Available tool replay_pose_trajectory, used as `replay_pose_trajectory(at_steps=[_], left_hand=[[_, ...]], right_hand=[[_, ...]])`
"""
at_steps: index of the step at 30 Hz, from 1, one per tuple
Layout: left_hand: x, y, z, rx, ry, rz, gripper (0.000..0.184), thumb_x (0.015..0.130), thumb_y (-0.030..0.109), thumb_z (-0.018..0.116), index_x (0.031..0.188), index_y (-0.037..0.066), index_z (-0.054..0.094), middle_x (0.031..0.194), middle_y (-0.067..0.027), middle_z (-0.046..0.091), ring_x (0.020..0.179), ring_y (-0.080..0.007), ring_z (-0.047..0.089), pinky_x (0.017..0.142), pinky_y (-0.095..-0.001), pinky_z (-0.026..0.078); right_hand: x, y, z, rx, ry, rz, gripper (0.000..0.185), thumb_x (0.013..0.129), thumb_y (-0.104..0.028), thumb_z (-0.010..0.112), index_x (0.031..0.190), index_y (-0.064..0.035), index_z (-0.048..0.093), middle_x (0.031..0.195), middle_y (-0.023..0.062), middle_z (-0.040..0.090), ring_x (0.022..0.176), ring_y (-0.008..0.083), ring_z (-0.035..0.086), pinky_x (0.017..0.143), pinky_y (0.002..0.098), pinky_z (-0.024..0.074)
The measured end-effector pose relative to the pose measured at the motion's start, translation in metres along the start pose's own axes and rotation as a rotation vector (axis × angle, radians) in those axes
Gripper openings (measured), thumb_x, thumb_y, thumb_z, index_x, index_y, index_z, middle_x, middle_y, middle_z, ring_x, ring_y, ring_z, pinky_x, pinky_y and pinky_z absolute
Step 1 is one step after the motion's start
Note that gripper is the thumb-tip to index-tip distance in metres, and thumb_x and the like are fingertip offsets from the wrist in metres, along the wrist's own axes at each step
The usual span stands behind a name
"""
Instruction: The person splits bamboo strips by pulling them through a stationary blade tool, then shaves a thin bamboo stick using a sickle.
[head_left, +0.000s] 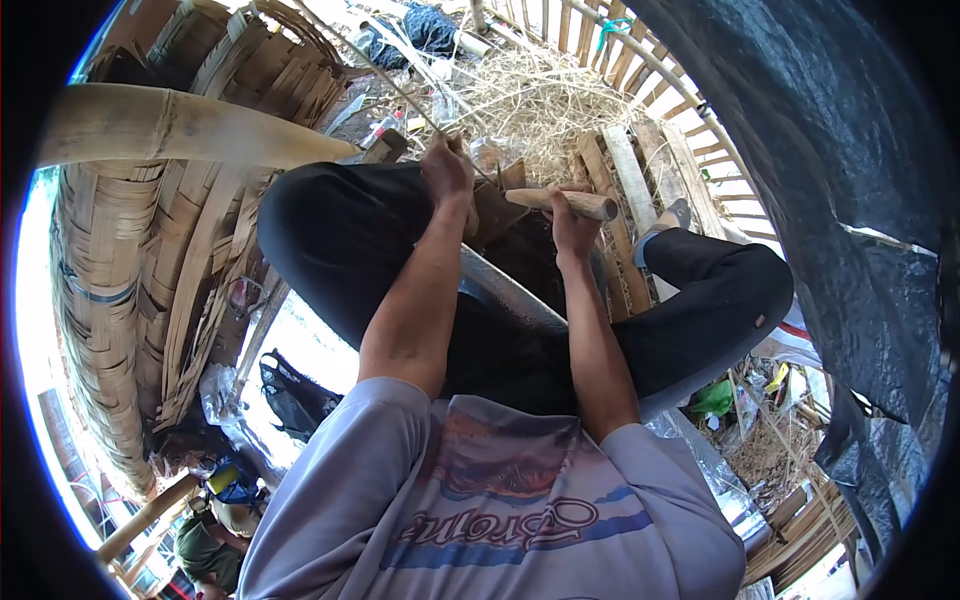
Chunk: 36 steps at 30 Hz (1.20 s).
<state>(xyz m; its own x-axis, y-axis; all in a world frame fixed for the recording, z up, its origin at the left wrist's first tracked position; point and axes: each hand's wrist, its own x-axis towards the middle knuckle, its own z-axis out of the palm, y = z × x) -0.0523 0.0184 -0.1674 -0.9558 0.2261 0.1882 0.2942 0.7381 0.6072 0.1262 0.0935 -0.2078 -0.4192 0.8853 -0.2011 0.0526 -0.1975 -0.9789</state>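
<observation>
Strip (385, 80), long and thin, slants down through my left hand (447, 170), its fingers curled tightly round it beside my bent left knee (310, 205). My right hand (576, 235) grips a wooden handle (590, 207) just beside it, with straw (550, 95) lying beyond both.

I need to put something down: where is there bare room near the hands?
The gapped wooden slats between the straw and right foot look bare. It is crowded between the left hand and right hand, where the strip and wooden handle come close.
</observation>
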Motion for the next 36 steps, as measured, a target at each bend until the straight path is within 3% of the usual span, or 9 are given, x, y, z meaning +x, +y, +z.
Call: replay_pose_trajectory(at_steps=[5,12,16,20,22,26,30,32,36], left_hand=[[0.001,0.001,0.002,0.002,-0.006,-0.002,0.019,0.087,0.019,0.063,0.082,0.001,0.056,0.075,-0.0229,0.062,0.076,-0.0438,0.061,0.066,-0.05,0.047],[0.0,0.007,0.001,0.001,-0.016,0.026,0.019,0.085,0.018,0.064,0.083,0.001,0.058,0.071,-0.0226,0.061,0.072,-0.044,0.061,0.063,-0.0494,0.047],[0.0,0.002,0.005,-0.022,0.001,0.07,0.018,0.085,0.018,0.065,0.081,0.002,0.059,0.072,-0.0211,0.063,0.072,-0.0422,0.062,0.064,-0.0486,0.048],[0.003,-0.003,0.009,-0.018,0.037,0.066,0.017,0.084,0.018,0.065,0.08,0.002,0.059,0.072,-0.0203,0.062,0.072,-0.0409,0.062,0.064,-0.0485,0.048],[0.0,0.004,0.007,-0.038,0.017,0.071,0.017,0.084,0.018,0.065,0.081,0.002,0.059,0.073,-0.0198,0.063,0.072,-0.0405,0.062,0.064,-0.0483,0.048],[-0.001,0.001,0.009,0.016,0.004,0.094,0.017,0.083,0.018,0.066,0.081,0.003,0.06,0.074,-0.0183,0.063,0.074,-0.0393,0.062,0.065,-0.0471,0.049],[-0.002,0.003,0.003,0.022,0.007,0.101,0.015,0.084,0.017,0.065,0.082,0.003,0.06,0.074,-0.0182,0.063,0.074,-0.0395,0.062,0.065,-0.047,0.049],[0.001,0.006,0.004,-0.029,-0.009,0.079,0.014,0.084,0.016,0.065,0.081,0.003,0.06,0.074,-0.0187,0.063,0.074,-0.0397,0.062,0.065,-0.047,0.049],[0.002,-0.003,0.014,-0.034,-0.003,0.168,0.013,0.086,0.016,0.063,0.084,0.003,0.06,0.075,-0.0192,0.063,0.073,-0.0406,0.062,0.064,-0.0474,0.049]], right_hand=[[0.007,-0.023,-0.001,0.064,0.058,0.139,0.018,0.081,-0.017,0.072,0.089,-0.0056,0.06,0.091,0.0084,0.061,0.08,0.018,0.064,0.067,0.0333,0.0587],[-0.003,-0.001,0.001,-0.182,-0.023,-0.109,0.015,0.076,-0.014,0.073,0.083,-0.0055,0.064,0.084,0.0074,0.066,0.075,0.0144,0.064,0.068,0.0277,0.051],[-0.001,-0.027,0.0,0.204,0.078,0.064,0.018,0.078,-0.012,0.072,0.09,-0.0065,0.059,0.085,0.008,0.063,0.076,0.0199,0.065,0.065,0.0309,0.0589],[0.002,0.0,0.003,0.123,-0.002,-0.071,0.015,0.078,-0.011,0.071,0.087,-0.0057,0.061,0.085,0.0074,0.063,0.076,0.0178,0.065,0.065,0.0318,0.0587],[-0.001,0.012,0.006,-0.165,-0.007,-0.111,0.013,0.079,-0.012,0.071,0.085,-0.0055,0.061,0.084,0.007,0.063,0.076,0.0173,0.064,0.067,0.0328,0.0587],[-0.002,-0.046,0.0,0.216,0.049,0.181,0.018,0.08,-0.014,0.071,0.091,-0.0062,0.059,0.094,0.0094,0.062,0.08,0.0198,0.064,0.069,0.0343,0.0592],[-0.007,-0.045,0.008,0.218,0.008,0.097,0.019,0.079,-0.014,0.072,0.092,-0.0068,0.059,0.094,0.009,0.062,0.081,0.0195,0.064,0.067,0.0329,0.0592],[0.008,0.009,0.002,0.078,-0.047,-0.138,0.018,0.079,-0.014,0.072,0.09,-0.0066,0.059,0.09,0.0075,0.062,0.079,0.0182,0.064,0.066,0.0295,0.0586],[0.001,-0.021,-0.001,0.0,0.001,0.101,0.015,0.08,-0.014,0.072,0.085,-0.0067,0.06,0.085,0.0056,0.063,0.077,0.0169,0.064,0.066,0.0287,0.058]])
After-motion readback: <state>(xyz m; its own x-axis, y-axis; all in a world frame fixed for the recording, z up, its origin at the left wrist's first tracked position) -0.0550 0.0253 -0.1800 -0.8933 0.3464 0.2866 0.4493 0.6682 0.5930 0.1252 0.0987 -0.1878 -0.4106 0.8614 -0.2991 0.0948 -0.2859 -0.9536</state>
